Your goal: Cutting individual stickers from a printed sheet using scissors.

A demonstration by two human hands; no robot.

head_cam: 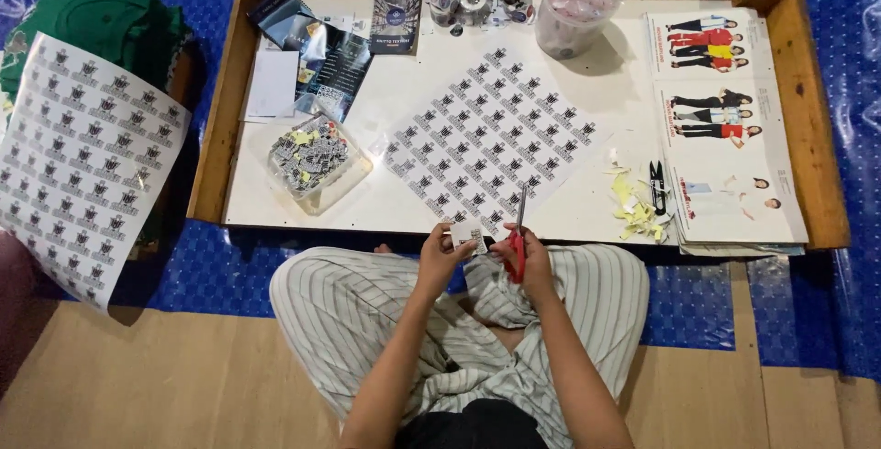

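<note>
Just below the wooden tray's (213,137) near edge, the left hand (440,256) pinches a small cut sticker (466,235); the right hand (528,261) grips red-handled scissors (518,229), blades pointing up over the sticker sheet (496,141)

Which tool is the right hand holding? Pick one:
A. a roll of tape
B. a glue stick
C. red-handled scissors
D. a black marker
C: the right hand grips red-handled scissors, blades pointing up toward the printed sheet, while the left hand pinches a small cut piece.
</note>
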